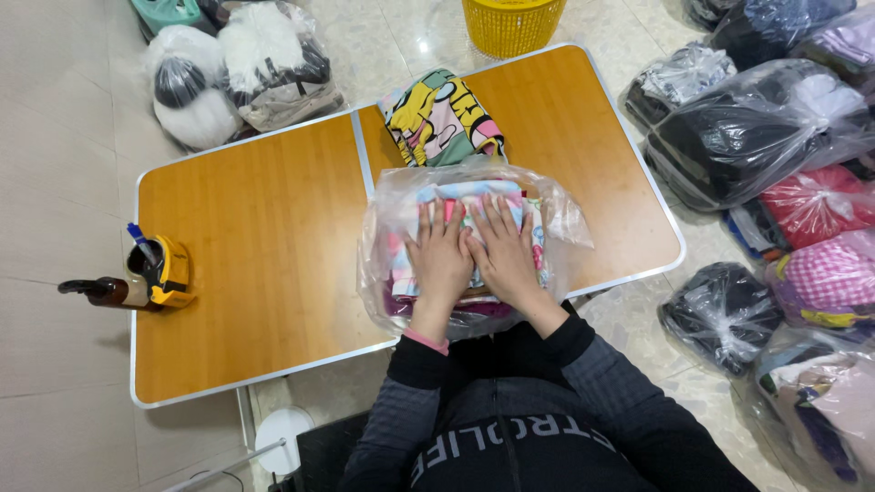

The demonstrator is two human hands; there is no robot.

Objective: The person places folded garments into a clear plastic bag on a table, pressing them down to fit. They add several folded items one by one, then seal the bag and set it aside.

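A clear plastic bag [394, 196] with folded pastel clothes inside lies at the near edge of the wooden folding table [264, 228]. My left hand [439, 258] and my right hand [504, 251] press flat on top of the bag, side by side, fingers spread and pointing away from me. Just beyond the bag lies a folded colourful cartoon-print garment [437, 114].
A yellow tape dispenser with a pen [157, 271] stands at the table's left edge. A yellow basket [510, 23] stands on the floor beyond the table. Several bagged clothes bundles [756, 128] crowd the floor on the right; more bags [237, 64] lie at the far left.
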